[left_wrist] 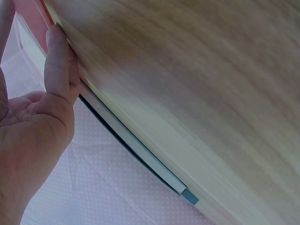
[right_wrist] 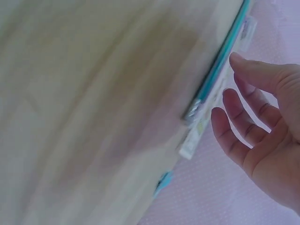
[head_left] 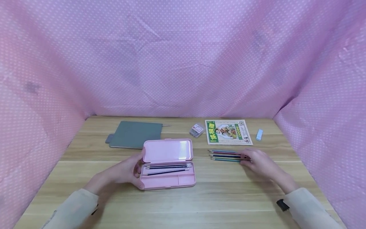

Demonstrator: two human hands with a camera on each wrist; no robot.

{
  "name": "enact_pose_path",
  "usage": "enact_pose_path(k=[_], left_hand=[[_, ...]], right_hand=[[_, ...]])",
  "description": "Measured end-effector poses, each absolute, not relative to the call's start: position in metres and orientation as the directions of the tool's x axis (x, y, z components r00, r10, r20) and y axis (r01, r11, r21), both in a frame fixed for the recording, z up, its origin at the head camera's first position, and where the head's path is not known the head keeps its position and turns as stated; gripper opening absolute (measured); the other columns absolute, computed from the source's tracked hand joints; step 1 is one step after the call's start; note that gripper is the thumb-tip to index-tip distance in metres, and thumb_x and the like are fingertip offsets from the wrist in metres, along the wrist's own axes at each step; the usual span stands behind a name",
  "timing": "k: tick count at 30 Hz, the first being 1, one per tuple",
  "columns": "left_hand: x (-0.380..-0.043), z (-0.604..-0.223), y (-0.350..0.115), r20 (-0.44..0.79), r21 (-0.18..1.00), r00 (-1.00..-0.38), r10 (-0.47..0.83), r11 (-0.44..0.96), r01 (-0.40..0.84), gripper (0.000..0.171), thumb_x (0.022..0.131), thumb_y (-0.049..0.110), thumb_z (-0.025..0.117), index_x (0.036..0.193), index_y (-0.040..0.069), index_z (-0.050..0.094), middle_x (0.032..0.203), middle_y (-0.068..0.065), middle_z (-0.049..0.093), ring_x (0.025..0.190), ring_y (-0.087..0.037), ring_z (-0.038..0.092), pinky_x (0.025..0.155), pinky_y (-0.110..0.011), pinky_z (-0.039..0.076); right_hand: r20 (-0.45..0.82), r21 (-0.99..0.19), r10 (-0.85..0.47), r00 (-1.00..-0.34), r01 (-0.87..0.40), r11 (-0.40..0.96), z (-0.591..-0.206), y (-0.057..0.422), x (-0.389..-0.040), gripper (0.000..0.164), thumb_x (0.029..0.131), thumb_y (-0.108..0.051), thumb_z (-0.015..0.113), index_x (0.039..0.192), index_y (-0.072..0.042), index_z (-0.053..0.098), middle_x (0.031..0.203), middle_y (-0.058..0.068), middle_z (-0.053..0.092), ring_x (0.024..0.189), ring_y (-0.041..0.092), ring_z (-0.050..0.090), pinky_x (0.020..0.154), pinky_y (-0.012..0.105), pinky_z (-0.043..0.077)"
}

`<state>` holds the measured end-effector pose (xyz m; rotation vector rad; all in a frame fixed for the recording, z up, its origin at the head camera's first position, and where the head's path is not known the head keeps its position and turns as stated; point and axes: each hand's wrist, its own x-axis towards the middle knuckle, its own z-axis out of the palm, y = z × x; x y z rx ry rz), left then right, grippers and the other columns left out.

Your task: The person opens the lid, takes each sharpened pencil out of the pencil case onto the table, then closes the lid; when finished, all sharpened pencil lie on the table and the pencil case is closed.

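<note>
An open pink pencil case (head_left: 167, 183) lies on the table with its lid tipped back; dark pencils (head_left: 166, 172) lie in its rear compartment. At the case's left end, my left hand (head_left: 125, 170) holds it, thumb by the front corner and fingers up near the lid. In the left wrist view the fingers (left_wrist: 57, 65) touch the case's pink edge. To the right, several pencils (head_left: 224, 156) of different colours lie side by side. Over their right ends is my right hand (head_left: 260, 163); in the right wrist view its loosely bent fingers (right_wrist: 234, 122) stand apart, with none pinched.
Behind the case lies a green notebook (head_left: 134, 133) with a grey tab. A small clear box (head_left: 196, 130) and a green-and-white printed booklet (head_left: 228, 132) are at the back. At the right is a light blue eraser-like block (head_left: 259, 135). Pink dotted cloth (head_left: 183, 79) surrounds the table.
</note>
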<state>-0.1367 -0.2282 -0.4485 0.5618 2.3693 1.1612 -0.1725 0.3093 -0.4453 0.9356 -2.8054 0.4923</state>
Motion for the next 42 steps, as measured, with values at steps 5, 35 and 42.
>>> enact_pose_path(k=[5, 35, 42], left_hand=[[-0.135, -0.449, -0.229, -0.201, 0.815, -0.815, 0.544, 0.555, 0.17, 0.141, 0.065, 0.027, 0.098, 0.16, -0.001, -0.002, 0.108, -0.014, 0.048, 0.089, -0.026, 0.05, 0.069, -0.027, 0.048], [-0.129, -0.457, -0.228, -0.167, 0.838, -0.81, 0.563, 0.514, 0.184, 0.142, 0.064, 0.021, 0.099, 0.16, -0.001, -0.004, 0.113, -0.016, 0.048, 0.086, -0.026, 0.052, 0.068, -0.027, 0.049], [-0.136, -0.454, -0.23, -0.179, 0.826, -0.813, 0.554, 0.533, 0.182, 0.143, 0.064, 0.023, 0.099, 0.161, 0.003, -0.003, 0.112, -0.015, 0.049, 0.087, -0.026, 0.052, 0.069, -0.027, 0.049]], right_hand=[[0.323, -0.244, -0.606, -0.727, -0.683, 0.689, -0.432, 0.288, -0.169, 0.057, 0.079, -0.002, 0.085, 0.131, -0.006, 0.065, 0.102, 0.003, 0.071, 0.091, 0.019, 0.069, 0.08, 0.044, 0.057], [0.238, -0.337, -0.805, -0.544, -0.823, 0.457, -0.426, 0.142, -0.166, 0.034, 0.09, -0.009, 0.077, 0.124, -0.006, 0.07, 0.118, 0.006, 0.071, 0.109, 0.019, 0.067, 0.094, 0.035, 0.053], [0.205, -0.35, -0.817, -0.539, -0.82, 0.453, -0.431, 0.128, -0.17, 0.032, 0.09, -0.007, 0.076, 0.122, -0.007, 0.072, 0.112, 0.004, 0.072, 0.1, 0.014, 0.067, 0.088, 0.03, 0.054]])
